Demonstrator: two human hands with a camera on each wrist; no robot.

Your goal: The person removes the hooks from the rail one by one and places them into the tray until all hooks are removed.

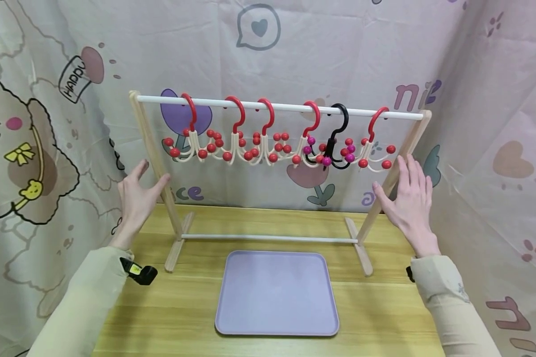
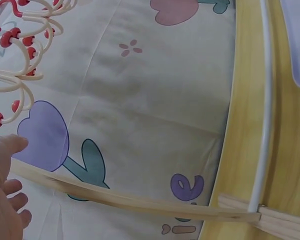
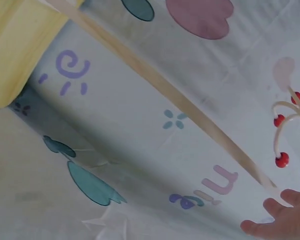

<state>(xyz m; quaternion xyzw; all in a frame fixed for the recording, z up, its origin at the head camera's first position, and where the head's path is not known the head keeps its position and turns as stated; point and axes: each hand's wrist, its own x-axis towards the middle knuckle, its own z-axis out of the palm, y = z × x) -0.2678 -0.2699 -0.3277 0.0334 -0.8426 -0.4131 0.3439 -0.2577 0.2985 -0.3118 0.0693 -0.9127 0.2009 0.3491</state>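
Note:
A wooden rack with a white top bar (image 1: 277, 106) stands on the table. Several cream hangers with red hooks (image 1: 268, 116) and red balls hang from it. Among them, right of centre, is a black hanger (image 1: 332, 141) with magenta balls. My left hand (image 1: 136, 198) is beside the rack's left post (image 1: 152, 144), its thumb extended towards the wood. At the right post (image 1: 413, 139) my right hand (image 1: 408, 198) is raised with fingers extended and thumb spread. Whether either hand touches its post, I cannot tell. Neither holds anything.
A lilac tray (image 1: 277, 292) lies on the wooden table (image 1: 169, 307) in front of the rack. The rack's lower white bar (image 1: 268, 238) runs between two wooden feet. Patterned curtains (image 1: 268, 64) enclose the back and both sides.

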